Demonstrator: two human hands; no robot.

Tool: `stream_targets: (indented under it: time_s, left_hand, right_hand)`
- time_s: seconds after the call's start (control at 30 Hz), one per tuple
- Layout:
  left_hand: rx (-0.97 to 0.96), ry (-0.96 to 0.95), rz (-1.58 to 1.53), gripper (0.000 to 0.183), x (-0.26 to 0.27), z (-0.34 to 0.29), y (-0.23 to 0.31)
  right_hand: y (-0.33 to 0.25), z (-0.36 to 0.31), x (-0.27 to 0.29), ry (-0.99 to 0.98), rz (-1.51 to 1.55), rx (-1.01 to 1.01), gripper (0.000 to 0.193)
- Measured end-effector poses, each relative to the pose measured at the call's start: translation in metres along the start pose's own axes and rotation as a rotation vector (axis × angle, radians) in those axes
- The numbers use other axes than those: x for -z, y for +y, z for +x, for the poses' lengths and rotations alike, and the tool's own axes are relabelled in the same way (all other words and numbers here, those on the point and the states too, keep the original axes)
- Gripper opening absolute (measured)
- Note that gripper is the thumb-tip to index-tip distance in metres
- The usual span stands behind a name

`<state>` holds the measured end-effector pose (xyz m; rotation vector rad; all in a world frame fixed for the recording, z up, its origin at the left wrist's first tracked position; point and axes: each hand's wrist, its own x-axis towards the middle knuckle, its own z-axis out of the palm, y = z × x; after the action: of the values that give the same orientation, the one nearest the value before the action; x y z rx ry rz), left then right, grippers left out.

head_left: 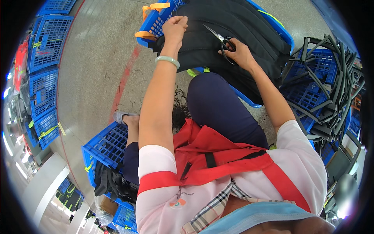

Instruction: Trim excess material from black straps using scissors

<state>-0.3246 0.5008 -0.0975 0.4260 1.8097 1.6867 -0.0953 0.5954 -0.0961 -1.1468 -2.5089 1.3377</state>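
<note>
My right hand [240, 54] grips a pair of scissors [220, 38] by its black handles. The slightly parted blades point up and left over a stack of black padded fabric pieces [237, 23]. This stack lies across a blue plastic basket [287, 36] and hangs over its near side. Close to the stack's left edge, my left hand [174, 29] is closed with thumb and fingers pinched together; whatever is between them is too small to make out. A pale green bangle [167, 61] circles my left wrist.
Orange straps [146, 35] stick out at the basket's left corner. To the right, black frame-like strips [331, 78] are heaped on blue crates. Another blue crate [105, 146] with black material stands at lower left. Dark scraps [180, 111] litter the floor, and blue crates [47, 43] line the far left.
</note>
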Motion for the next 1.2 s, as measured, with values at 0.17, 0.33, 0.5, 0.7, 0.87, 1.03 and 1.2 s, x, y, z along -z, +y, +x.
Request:
stream_targets:
  time_s: [0.17, 0.33, 0.5, 0.7, 0.87, 1.03, 1.2]
  left_hand:
    - [-0.180, 0.104, -0.020, 0.009, 0.060, -0.054, 0.018]
    - [-0.082, 0.566, 0.486, 0.047, 0.193, -0.174, -0.066]
    - [0.252, 0.556, 0.496, 0.030, 0.244, -0.320, -0.115]
    - [-0.328, 0.467, 0.656, 0.023, 0.189, -0.378, -0.023]
    - [-0.326, 0.612, 0.464, 0.004, 0.187, -0.483, 0.063]
    - [-0.377, 1.074, 0.590, 0.018, 0.254, -0.615, 0.084]
    - [0.232, 1.423, 1.275, 0.047, 0.313, -0.723, 0.012]
  right_hand:
    - [0.009, -0.004, 0.000, 0.014, -0.016, -0.026, 0.045]
    - [0.010, -0.006, -0.012, 0.173, -0.096, 0.116, 0.040]
    - [-0.005, -0.015, -0.030, 0.152, 0.099, 0.245, 0.034]
    - [-0.060, -0.022, -0.030, -0.360, 0.405, 0.484, 0.027]
    - [-0.117, -0.062, -0.052, -0.207, -0.048, 0.617, 0.031]
    - [-0.098, -0.048, -0.057, -0.050, -0.171, 0.584, 0.043]
    - [-0.099, -0.054, -0.057, 0.050, -0.206, 0.610, 0.041]
